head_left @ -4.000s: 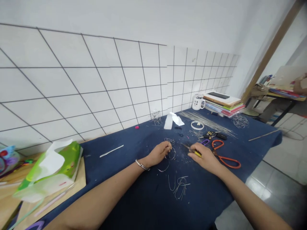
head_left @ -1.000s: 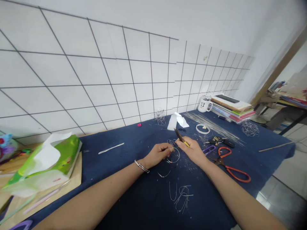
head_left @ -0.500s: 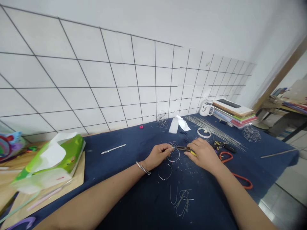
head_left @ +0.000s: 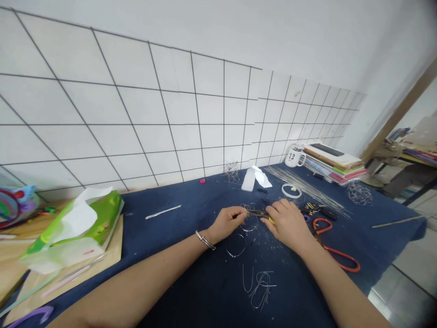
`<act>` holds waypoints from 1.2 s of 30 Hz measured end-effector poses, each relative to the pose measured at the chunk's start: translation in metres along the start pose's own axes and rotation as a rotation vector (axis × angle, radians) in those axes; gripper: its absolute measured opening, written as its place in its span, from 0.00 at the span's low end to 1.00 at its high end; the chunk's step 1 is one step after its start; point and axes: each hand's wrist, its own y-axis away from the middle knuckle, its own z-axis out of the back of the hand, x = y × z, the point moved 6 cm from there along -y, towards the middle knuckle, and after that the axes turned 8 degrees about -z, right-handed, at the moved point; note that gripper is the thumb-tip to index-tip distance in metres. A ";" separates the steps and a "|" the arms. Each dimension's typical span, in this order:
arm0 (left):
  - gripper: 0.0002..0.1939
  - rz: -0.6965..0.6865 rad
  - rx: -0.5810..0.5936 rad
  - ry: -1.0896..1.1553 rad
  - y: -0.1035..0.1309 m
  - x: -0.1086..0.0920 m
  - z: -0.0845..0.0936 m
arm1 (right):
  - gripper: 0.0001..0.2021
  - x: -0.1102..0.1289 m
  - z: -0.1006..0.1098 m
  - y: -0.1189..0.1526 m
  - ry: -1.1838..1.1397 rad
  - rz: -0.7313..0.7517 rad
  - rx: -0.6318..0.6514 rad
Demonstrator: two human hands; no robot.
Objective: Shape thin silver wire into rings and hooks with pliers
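Observation:
My left hand (head_left: 229, 223) pinches a thin silver wire between thumb and fingertips; a wire loop (head_left: 251, 229) shows just beside them. My right hand (head_left: 286, 224) is wrapped round pliers (head_left: 256, 212) with yellow handles, and their dark jaws reach left to my left fingertips. Whether the jaws bite the wire is too small to tell. Below my left hand a separate wire ring (head_left: 235, 256) lies on the dark blue cloth (head_left: 191, 278). Nearer to me are several bent wire pieces (head_left: 262, 289).
Orange-handled scissors (head_left: 344, 264) and black-and-yellow cutters (head_left: 310, 208) lie right of my right hand. Straight wires (head_left: 303, 187) stretch behind, near a white mug (head_left: 294, 156) and stacked books (head_left: 336, 161). A green tissue pack (head_left: 99, 228) sits at left. Tangled wire (head_left: 231, 172) rests by the tiled wall.
The view has shifted slightly. Both hands stay together at the wire, and the pliers remain in my right hand with their jaws at my left fingertips.

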 end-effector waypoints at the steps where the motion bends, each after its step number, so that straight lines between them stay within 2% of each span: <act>1: 0.17 0.001 0.003 0.004 0.000 0.001 0.000 | 0.12 0.000 0.000 0.000 -0.002 0.001 -0.001; 9: 0.17 0.085 0.020 0.139 0.001 0.011 -0.001 | 0.13 -0.012 0.004 -0.002 -0.134 -0.004 -0.002; 12: 0.18 0.102 0.036 0.182 0.001 0.011 -0.003 | 0.13 -0.023 0.001 -0.003 -0.140 -0.059 -0.032; 16: 0.19 0.104 0.054 0.150 0.002 0.013 -0.005 | 0.12 -0.028 -0.009 -0.004 -0.181 -0.058 -0.002; 19: 0.18 0.082 0.036 0.096 0.001 0.016 -0.005 | 0.11 -0.022 -0.009 -0.004 -0.287 -0.058 -0.027; 22: 0.16 0.045 0.052 0.031 0.001 0.017 -0.007 | 0.11 -0.007 -0.006 -0.003 -0.391 -0.034 -0.075; 26: 0.09 0.005 0.089 -0.032 0.002 0.017 -0.010 | 0.09 0.021 -0.008 -0.002 -0.390 0.043 -0.015; 29: 0.07 -0.011 0.115 -0.057 0.002 0.015 -0.011 | 0.07 0.033 -0.014 0.000 -0.339 0.073 0.018; 33: 0.07 -0.041 0.145 -0.073 0.003 0.010 -0.013 | 0.06 0.036 -0.027 0.001 -0.355 0.071 0.056; 36: 0.08 -0.057 0.154 -0.048 0.003 0.007 -0.014 | 0.04 0.025 -0.035 -0.001 -0.498 -0.052 0.110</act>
